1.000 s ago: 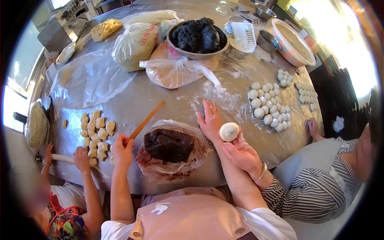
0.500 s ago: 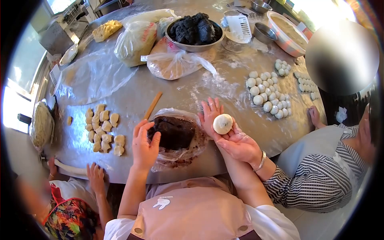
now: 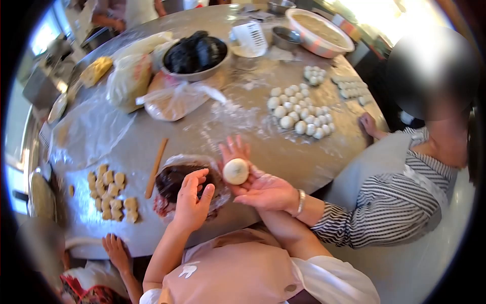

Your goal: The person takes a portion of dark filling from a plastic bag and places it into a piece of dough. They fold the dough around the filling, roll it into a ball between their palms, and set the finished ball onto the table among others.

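My left hand [image 3: 194,200] is raised over the near part of a plastic bag of dark brown paste [image 3: 172,178], fingers bent, thumb apart, nothing held. Palm up, my right hand [image 3: 234,150] stretches out to the right of the bag with its fingers spread. A round white dough ball [image 3: 236,172] overlaps my right palm. At its side are the fingers of a co-worker's hand [image 3: 271,191] with a bracelet, which reaches across my right wrist and hides part of it. A wooden stick [image 3: 156,168] lies left of the bag.
Small dough pieces [image 3: 109,191] lie at left. Rows of white balls [image 3: 299,112] stand at right. Farther back are a bowl of black dough [image 3: 196,54], tied plastic bags [image 3: 127,81] and a large basin [image 3: 321,33]. People stand on both sides and across the table.
The view has shifted, so table things appear farther left. My left hand has moved from the paste's left edge to over its near right part. The white ball stays over my right palm.
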